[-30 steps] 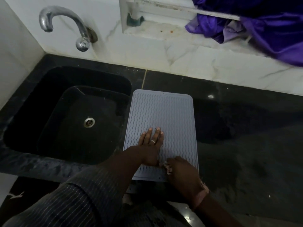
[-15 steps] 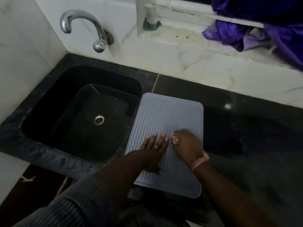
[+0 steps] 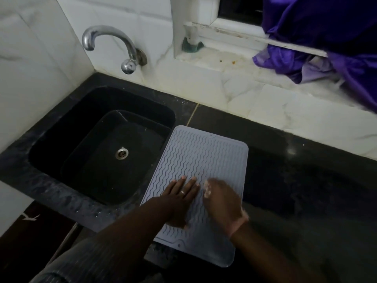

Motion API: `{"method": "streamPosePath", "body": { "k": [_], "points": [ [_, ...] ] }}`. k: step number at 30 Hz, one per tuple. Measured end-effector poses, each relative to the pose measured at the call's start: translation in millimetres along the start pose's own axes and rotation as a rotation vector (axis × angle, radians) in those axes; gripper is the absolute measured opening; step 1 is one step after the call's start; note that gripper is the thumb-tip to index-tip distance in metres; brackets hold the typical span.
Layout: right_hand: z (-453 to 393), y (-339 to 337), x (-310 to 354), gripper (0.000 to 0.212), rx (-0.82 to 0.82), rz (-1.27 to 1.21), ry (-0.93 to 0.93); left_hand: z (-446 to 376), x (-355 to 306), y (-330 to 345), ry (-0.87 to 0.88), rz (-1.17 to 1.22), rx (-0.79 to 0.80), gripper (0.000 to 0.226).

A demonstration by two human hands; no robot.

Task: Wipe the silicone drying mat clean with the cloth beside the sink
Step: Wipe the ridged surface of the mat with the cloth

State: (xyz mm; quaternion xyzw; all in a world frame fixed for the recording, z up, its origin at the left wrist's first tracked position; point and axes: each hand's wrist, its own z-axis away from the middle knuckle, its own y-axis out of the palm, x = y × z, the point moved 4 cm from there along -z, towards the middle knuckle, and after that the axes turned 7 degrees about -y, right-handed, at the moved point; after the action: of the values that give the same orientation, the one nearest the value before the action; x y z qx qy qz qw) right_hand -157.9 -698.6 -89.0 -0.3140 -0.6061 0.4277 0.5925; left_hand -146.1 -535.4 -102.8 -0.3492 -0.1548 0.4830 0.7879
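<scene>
A grey silicone drying mat [image 3: 204,158] with wavy ridges lies flat on the black counter, right of the sink. My left hand [image 3: 180,198] rests flat on the mat's near-left part, fingers straight, a ring on one finger. Beside it, my right hand [image 3: 223,203] is on the mat, fingers curled round a small pale cloth [image 3: 207,188]; only a bit of the cloth shows at the fingertips. The right hand is blurred.
A black sink [image 3: 98,144] with a metal drain [image 3: 122,153] lies left of the mat, under a chrome tap [image 3: 114,44]. Dark counter [image 3: 306,190] stretches to the right. Purple fabric [image 3: 326,50] hangs over the white window ledge at the back right.
My right hand with the cloth moved up the mat from its near edge to mid-mat, then shifted slightly back. The left hand stayed flat on the mat. The camera view shifted.
</scene>
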Motion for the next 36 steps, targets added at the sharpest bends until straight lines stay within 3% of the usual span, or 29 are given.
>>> {"method": "streamPosePath", "body": {
  "k": [6, 14, 21, 23, 30, 36],
  "points": [
    [33, -5, 20, 0.034, 0.224, -0.072, -0.079, -5, -1, 2, -0.026, 0.000, 0.064, 0.134],
    [-42, -18, -18, 0.018, 0.028, 0.023, -0.114, -6, -3, -1, -0.040, 0.009, 0.106, 0.135],
    [-142, -38, -65, 0.025, -0.141, 0.163, -0.006, -6, 0, -1, -0.024, 0.037, 0.126, 0.136],
    [-151, -40, -67, 0.018, -0.126, 0.195, 0.004, -6, 0, -2, -0.023, 0.035, 0.129, 0.136],
    [-122, -36, -51, 0.023, -0.052, 0.066, -0.006, -7, -1, -2, -0.036, 0.028, 0.149, 0.137],
    [-47, -25, -9, 0.011, 0.107, 0.035, -0.047, -6, -2, -2, -0.057, 0.027, 0.160, 0.137]
  ]
}}
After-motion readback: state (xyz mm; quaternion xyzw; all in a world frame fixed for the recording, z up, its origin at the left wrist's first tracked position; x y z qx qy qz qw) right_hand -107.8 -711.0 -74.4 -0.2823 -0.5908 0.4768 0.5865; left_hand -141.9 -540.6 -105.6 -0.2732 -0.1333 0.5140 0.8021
